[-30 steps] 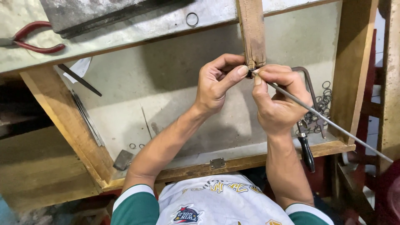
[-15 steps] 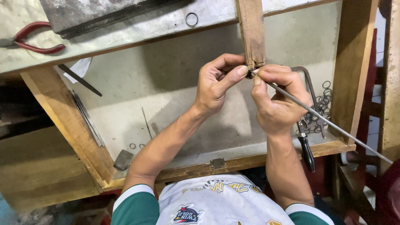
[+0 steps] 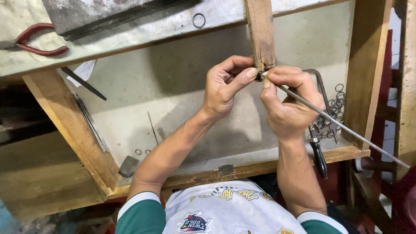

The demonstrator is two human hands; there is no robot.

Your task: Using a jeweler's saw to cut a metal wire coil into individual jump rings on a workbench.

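Left hand (image 3: 225, 89) pinched a small ring against the bench peg (image 3: 261, 34); right hand (image 3: 288, 102) gripped a thin file (image 3: 346, 130), filing evidently unfinished.

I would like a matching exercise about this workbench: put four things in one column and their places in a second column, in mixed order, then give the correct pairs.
Things
1. red-handled pliers
2. long thin metal file
3. pile of small metal rings
4. small metal latch

Places
A. on the front wooden edge of the tray
B. in the right hand
C. on the grey benchtop, far left
D. in the tray's right corner, beside the saw frame

Pairs: 1-C, 2-B, 3-D, 4-A
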